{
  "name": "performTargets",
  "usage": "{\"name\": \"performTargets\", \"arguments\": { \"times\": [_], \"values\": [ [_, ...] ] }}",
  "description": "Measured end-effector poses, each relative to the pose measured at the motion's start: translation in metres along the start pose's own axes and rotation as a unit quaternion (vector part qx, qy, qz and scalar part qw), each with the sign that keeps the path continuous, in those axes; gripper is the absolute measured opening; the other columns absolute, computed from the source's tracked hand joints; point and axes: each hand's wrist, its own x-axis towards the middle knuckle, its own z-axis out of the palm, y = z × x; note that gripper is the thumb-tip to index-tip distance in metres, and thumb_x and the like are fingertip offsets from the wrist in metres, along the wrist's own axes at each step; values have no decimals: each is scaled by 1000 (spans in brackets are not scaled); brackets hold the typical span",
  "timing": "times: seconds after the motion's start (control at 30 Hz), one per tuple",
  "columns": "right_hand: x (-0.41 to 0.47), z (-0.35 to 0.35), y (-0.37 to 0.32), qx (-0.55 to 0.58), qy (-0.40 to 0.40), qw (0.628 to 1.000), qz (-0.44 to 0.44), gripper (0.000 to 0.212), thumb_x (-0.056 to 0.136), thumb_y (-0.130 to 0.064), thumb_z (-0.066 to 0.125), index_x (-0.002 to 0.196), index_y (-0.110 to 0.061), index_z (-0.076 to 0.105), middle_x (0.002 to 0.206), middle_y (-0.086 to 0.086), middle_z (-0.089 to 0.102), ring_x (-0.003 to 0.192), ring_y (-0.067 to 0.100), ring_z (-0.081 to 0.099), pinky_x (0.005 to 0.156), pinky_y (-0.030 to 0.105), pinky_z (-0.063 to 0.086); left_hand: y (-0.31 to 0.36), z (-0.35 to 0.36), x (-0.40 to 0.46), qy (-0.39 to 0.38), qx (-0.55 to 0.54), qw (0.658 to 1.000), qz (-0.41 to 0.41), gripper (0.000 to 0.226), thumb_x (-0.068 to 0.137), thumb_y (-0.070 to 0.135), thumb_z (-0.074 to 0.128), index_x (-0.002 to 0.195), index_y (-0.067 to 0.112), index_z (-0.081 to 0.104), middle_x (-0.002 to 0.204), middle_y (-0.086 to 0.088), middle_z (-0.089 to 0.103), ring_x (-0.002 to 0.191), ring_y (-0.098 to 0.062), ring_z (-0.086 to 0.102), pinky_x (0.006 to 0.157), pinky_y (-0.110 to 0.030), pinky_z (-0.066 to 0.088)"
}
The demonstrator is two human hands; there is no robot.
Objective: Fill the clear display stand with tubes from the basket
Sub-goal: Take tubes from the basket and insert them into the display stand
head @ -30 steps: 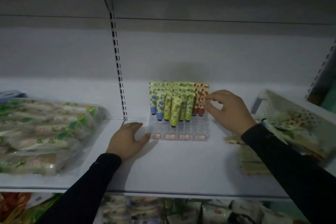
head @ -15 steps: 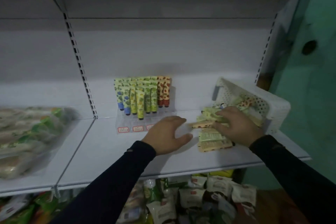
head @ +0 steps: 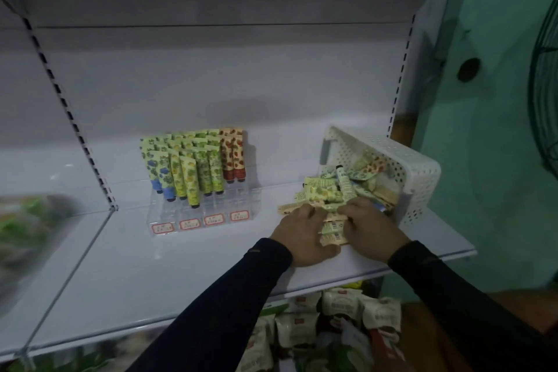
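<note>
The clear display stand (head: pixel 250 200) stands on the white shelf (head: pixel 151 266), against the back wall. It holds rows of upright tubes (head: pixel 193 166): blue-capped at the left, green in the middle, red at the right. The white perforated basket (head: pixel 404 166) lies tipped on its side at the shelf's right end. Loose tubes (head: pixel 323 192) spill out of it onto the shelf. Both hands are on the near edge of that pile. My left hand (head: pixel 302 235) grips a few flat tubes between thumb and fingers, and my right hand (head: pixel 373 228) curls its fingers over tubes beside it.
Blurred bags of green-and-white goods (head: pixel 27 229) fill the shelf section at the left, past the slotted upright (head: pixel 75 130). Packets (head: pixel 332 326) crowd the shelf below. A green wall and part of a fan (head: pixel 543 100) stand at the right.
The view has swung right. My left hand left the stand and crossed to the tube pile. My right hand came away from the stand's tubes and settled on the same pile.
</note>
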Motion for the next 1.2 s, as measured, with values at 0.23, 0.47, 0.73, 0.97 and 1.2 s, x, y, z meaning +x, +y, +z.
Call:
{"name": "performTargets", "arguments": {
  "times": [0.23, 0.47, 0.73, 0.97, 1.2],
  "values": [
    [9, 4, -7, 55, 36, 997, -32, 31, 98, -13, 45, 123, -11, 63, 119, 6, 56, 107, 18, 54, 89, 22, 39, -14, 1, -5, 26, 67, 997, -1, 88, 70, 76, 38, 137, 20, 43, 128, -9, 51, 113, -30, 50, 92, -40, 41],
    [13, 4, -16, 148, 6, 989, -17, 33, 101, -29, 43, 92, -5, 64, 88, 16, 63, 84, 30, 59, 72, 33, 47, -23, -13, -14, 22, 21, 999, 16, 55, 83, 51, 63, 127, 19, 52, 109, -7, 64, 96, -26, 60, 74, -30, 43],
    [13, 6, -26, 242, 34, 968, -54, 29, 100, -27, 50, 124, -19, 64, 112, -5, 65, 103, 7, 60, 93, 24, 49, -36, -26, -28, 21, -119, 992, -47, 45, 76, 40, 74, 117, 26, 61, 106, 5, 67, 89, -13, 61, 72, -24, 46],
    [24, 9, -40, 116, 1, 974, -196, 37, 87, -32, 70, 123, -25, 65, 119, -7, 58, 108, 9, 55, 95, 28, 46, -54, -41, -44, 7, -209, 974, -88, 46, 77, 31, 78, 119, 30, 61, 105, 8, 64, 84, -6, 60, 61, -17, 43],
    [33, 1, -44, -8, 31, 973, -230, 34, 87, -28, 70, 119, -18, 69, 116, -1, 56, 110, 14, 47, 91, 23, 35, -49, -40, -49, -23, -185, 976, -111, 47, 76, 35, 77, 116, 30, 54, 103, 7, 63, 85, -9, 61, 64, -21, 47]
  ]
}}
